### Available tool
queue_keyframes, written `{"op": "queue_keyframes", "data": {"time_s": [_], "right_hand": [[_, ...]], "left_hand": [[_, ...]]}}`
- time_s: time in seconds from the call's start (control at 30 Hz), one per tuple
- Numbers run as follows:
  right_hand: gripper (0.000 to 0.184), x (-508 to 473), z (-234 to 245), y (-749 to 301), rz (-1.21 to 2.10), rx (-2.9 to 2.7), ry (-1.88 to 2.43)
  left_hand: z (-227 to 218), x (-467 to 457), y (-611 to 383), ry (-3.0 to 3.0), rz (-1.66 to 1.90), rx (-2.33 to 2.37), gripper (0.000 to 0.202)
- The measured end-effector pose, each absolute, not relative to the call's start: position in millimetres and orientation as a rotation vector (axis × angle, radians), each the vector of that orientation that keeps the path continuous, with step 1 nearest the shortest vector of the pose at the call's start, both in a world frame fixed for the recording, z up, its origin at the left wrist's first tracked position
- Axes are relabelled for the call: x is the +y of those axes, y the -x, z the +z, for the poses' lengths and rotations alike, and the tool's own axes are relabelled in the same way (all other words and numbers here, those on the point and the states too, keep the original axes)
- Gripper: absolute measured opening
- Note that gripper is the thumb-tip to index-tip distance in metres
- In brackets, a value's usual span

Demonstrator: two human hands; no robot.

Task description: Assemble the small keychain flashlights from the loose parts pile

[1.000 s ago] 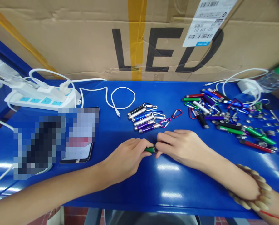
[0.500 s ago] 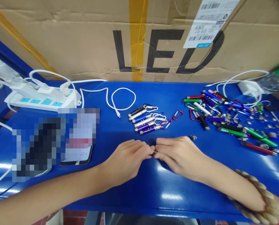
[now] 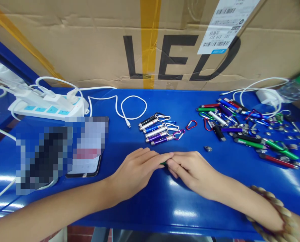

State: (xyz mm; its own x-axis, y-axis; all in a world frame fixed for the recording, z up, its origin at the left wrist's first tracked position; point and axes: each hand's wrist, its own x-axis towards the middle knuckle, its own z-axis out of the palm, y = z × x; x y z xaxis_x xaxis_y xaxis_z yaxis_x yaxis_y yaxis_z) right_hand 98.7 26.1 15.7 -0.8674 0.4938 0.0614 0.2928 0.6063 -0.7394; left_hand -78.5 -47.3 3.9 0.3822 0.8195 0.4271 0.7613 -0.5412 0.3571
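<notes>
My left hand and my right hand meet over the middle of the blue table, fingers closed. Between them a bit of a small green flashlight shows; most of it is hidden in my fingers. My left index finger reaches across to the right fingertips. Just beyond my hands lies a row of several keychain flashlights in black, silver, blue and purple, with carabiner clips on their ends. A loose red carabiner is to their right, and a small metal part sits near my right knuckles.
A pile of coloured flashlights and small metal caps spreads over the right side. At left are two phones, partly blurred out, and a white power strip with cables. A large cardboard box stands along the back.
My left index finger has stretched over to the right hand's fingertips, and more green shows between the hands. My right fingers have curled in closer. The view has shifted slightly.
</notes>
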Motion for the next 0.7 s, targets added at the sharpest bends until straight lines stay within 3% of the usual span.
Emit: {"op": "queue_keyframes", "data": {"time_s": [0.27,0.4,0.7], "right_hand": [[0.042,25,16,-100,1.141,-2.545,0.626],[0.043,27,16,-101,0.99,-2.582,0.619],[0.016,36,14,-106,0.495,-2.282,0.62]], "left_hand": [[2,-48,79,-2.399,0.95,1.403,0.021],[4,-48,79,-2.322,0.924,1.431,0.02],[3,-46,80,-2.036,0.95,1.558,0.018]]}}
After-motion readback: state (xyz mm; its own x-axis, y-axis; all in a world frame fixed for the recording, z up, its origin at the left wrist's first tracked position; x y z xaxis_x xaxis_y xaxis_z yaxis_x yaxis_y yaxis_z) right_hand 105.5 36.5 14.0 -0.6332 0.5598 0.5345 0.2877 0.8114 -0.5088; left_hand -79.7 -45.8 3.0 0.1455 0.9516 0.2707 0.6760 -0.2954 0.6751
